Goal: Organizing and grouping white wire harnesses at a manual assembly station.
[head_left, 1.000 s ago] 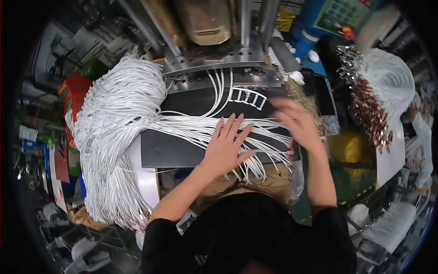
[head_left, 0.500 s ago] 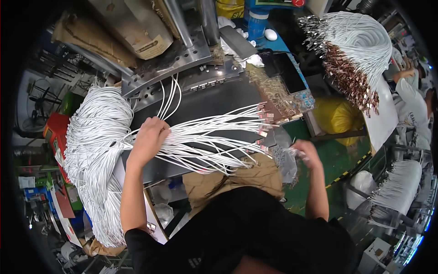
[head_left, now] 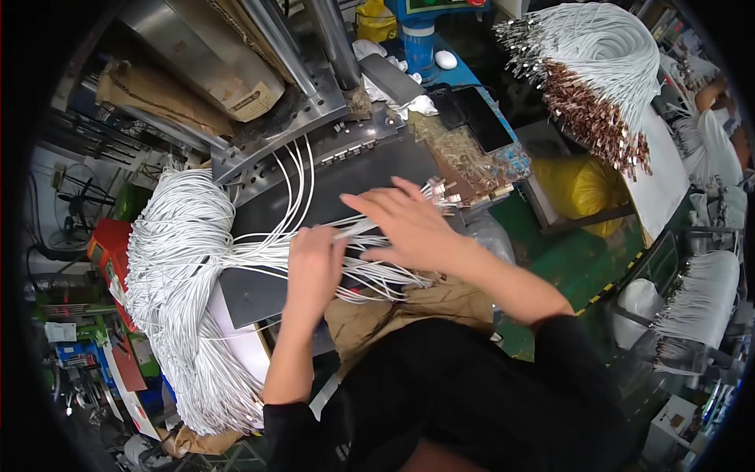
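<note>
A thick bundle of white cables (head_left: 177, 267) hangs over the left end of a dark metal work plate (head_left: 354, 177). Loose strands fan out rightward across the plate, their metal-tipped ends (head_left: 442, 191) near the right edge. My left hand (head_left: 313, 263) lies on the strands at the plate's front and pinches a few of them. Over the same strands, my right hand (head_left: 405, 228) hovers flat with fingers spread, pointing left, just touching the cables.
Behind the plate stands a grey machine with steel columns (head_left: 330, 39) and a perforated table. A second white cable bundle with brown connector ends (head_left: 598, 94) hangs at the upper right. Yellow bag (head_left: 582, 185) and green floor lie right; cluttered shelves left.
My left hand has slid from the big bundle rightward to the plate's front. My right hand has come up from my lap onto the strands. The view has shifted.
</note>
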`<action>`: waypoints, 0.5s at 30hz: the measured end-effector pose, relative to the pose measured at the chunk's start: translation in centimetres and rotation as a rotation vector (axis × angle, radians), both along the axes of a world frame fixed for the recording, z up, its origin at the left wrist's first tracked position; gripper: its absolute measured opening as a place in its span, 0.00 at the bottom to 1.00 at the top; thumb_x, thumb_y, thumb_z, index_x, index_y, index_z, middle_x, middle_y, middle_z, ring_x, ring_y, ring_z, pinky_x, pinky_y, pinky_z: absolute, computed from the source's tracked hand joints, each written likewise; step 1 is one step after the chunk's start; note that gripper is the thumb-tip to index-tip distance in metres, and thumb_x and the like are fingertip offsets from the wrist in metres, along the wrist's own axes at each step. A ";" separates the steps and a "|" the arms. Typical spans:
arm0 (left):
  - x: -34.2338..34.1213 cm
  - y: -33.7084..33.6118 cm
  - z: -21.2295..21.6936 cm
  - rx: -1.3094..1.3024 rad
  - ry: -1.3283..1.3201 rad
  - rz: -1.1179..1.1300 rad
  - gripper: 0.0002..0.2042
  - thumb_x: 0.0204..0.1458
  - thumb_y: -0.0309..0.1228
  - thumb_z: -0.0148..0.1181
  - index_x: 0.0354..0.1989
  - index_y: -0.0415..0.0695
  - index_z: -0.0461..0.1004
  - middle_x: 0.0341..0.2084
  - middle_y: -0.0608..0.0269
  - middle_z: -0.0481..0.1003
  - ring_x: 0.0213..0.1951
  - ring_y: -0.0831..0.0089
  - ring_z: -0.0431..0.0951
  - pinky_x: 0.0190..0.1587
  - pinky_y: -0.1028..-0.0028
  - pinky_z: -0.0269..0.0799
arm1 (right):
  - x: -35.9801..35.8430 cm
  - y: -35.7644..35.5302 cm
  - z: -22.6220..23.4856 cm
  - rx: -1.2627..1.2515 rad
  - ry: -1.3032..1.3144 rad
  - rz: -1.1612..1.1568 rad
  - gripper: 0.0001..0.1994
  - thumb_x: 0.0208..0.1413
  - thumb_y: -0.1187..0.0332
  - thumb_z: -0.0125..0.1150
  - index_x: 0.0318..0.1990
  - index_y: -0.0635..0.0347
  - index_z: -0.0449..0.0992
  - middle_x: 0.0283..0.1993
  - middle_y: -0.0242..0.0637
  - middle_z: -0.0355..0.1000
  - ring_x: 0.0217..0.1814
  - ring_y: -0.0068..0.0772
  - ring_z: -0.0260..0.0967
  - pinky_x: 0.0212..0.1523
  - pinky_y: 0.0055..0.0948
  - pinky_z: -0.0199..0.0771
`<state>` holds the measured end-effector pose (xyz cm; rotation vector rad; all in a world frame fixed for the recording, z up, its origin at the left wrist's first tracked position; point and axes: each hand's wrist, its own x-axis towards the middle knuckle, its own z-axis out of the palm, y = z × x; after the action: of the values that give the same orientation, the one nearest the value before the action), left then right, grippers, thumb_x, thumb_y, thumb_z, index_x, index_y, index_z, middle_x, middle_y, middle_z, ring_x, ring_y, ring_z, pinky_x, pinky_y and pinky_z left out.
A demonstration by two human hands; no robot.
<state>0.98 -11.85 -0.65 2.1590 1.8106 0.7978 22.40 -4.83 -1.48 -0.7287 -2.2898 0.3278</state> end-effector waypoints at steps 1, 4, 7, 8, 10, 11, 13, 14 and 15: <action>-0.2 0.6 0.6 -0.034 -0.193 0.024 0.07 0.60 0.29 0.57 0.38 0.37 0.74 0.29 0.52 0.75 0.36 0.51 0.74 0.41 0.62 0.69 | -0.3 1.3 0.7 0.009 0.003 0.002 0.23 0.46 0.58 0.70 0.50 0.56 0.79 0.52 0.42 0.74 0.56 0.46 0.70 0.56 0.43 0.70; -5.1 1.8 2.6 -0.086 -0.209 0.082 0.08 0.62 0.28 0.52 0.37 0.36 0.73 0.30 0.49 0.75 0.36 0.49 0.76 0.41 0.63 0.70 | -1.6 5.3 4.2 -0.260 -0.228 0.106 0.16 0.47 0.59 0.67 0.43 0.56 0.80 0.42 0.44 0.76 0.47 0.47 0.74 0.49 0.43 0.75; -7.3 1.3 2.5 -0.127 -0.082 0.045 0.09 0.61 0.30 0.53 0.36 0.37 0.74 0.31 0.46 0.76 0.38 0.46 0.76 0.40 0.59 0.70 | -3.6 5.5 7.5 0.072 -0.309 0.040 0.14 0.48 0.59 0.67 0.39 0.57 0.79 0.38 0.45 0.76 0.42 0.48 0.75 0.44 0.42 0.75; -7.1 2.5 1.8 -0.138 -0.041 -0.026 0.09 0.61 0.31 0.53 0.35 0.37 0.75 0.32 0.44 0.76 0.38 0.44 0.76 0.40 0.57 0.70 | -3.0 5.9 8.2 0.244 -0.372 -0.049 0.13 0.48 0.59 0.66 0.38 0.57 0.79 0.35 0.45 0.75 0.40 0.49 0.76 0.41 0.42 0.76; -5.8 3.2 -0.4 -0.220 0.114 0.043 0.10 0.61 0.31 0.52 0.34 0.36 0.75 0.32 0.41 0.76 0.38 0.42 0.76 0.40 0.56 0.70 | -4.6 6.2 5.5 -0.050 -0.654 -0.018 0.18 0.46 0.58 0.68 0.42 0.57 0.79 0.38 0.47 0.76 0.46 0.50 0.75 0.43 0.45 0.75; -6.2 3.5 -1.4 -0.299 0.050 0.105 0.10 0.60 0.32 0.52 0.36 0.37 0.76 0.32 0.40 0.76 0.37 0.41 0.75 0.40 0.56 0.70 | -4.1 5.4 2.7 -0.122 -0.457 0.092 0.21 0.45 0.57 0.69 0.46 0.57 0.78 0.41 0.48 0.76 0.52 0.50 0.74 0.46 0.51 0.74; -8.3 3.0 -4.2 0.022 -0.035 0.148 0.10 0.62 0.31 0.54 0.41 0.37 0.78 0.33 0.44 0.79 0.37 0.48 0.79 0.41 0.57 0.73 | -5.2 5.7 -2.6 -0.316 -0.292 0.186 0.16 0.51 0.59 0.61 0.45 0.57 0.77 0.41 0.48 0.78 0.54 0.53 0.74 0.44 0.54 0.74; -12.1 3.2 -6.8 0.066 0.115 0.229 0.11 0.64 0.32 0.54 0.43 0.35 0.78 0.35 0.46 0.80 0.38 0.54 0.80 0.41 0.59 0.74 | -5.4 6.6 -4.0 -0.402 -0.330 0.062 0.12 0.54 0.63 0.57 0.41 0.58 0.76 0.34 0.45 0.78 0.45 0.55 0.77 0.37 0.49 0.76; -16.4 2.8 -8.9 0.137 -0.004 0.334 0.12 0.66 0.33 0.53 0.43 0.35 0.77 0.32 0.48 0.79 0.34 0.57 0.78 0.38 0.61 0.73 | -5.2 6.8 -4.5 -0.291 -0.221 0.009 0.08 0.51 0.66 0.58 0.37 0.57 0.76 0.27 0.42 0.77 0.36 0.54 0.77 0.31 0.47 0.75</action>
<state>-15.42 -9.05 -9.57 1.9525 2.2085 1.0219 17.23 2.00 -5.95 -0.9397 -2.4823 0.6212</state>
